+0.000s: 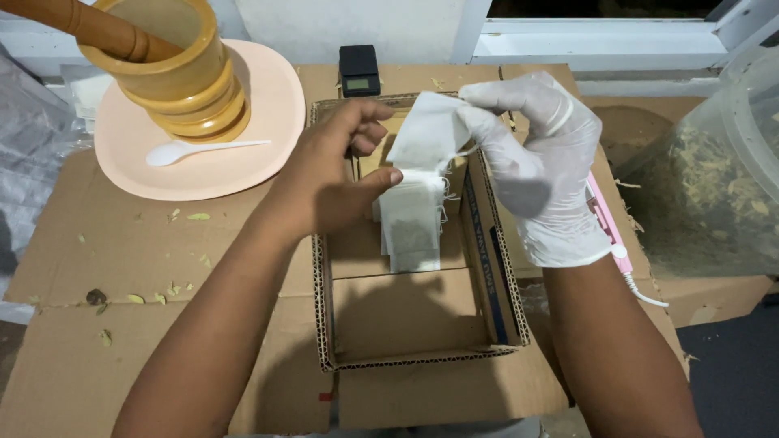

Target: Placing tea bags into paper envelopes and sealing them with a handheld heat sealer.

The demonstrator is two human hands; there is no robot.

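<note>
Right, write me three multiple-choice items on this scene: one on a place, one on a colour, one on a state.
1. Where does the white plastic spoon lie?
A. on the pink plate
B. in the cardboard box
C. inside the wooden mortar

2. What colour is the glove on the right hand?
A. blue
B. white
C. black

3. How does the small filter bag stand?
A. lying flat on the plate
B. sunk in the mortar
C. held by both hands over the box

A: the spoon rests on the plate beside the mortar.
B: the glove is white, the left hand bare.
C: fingers of both hands pinch its top.
</note>
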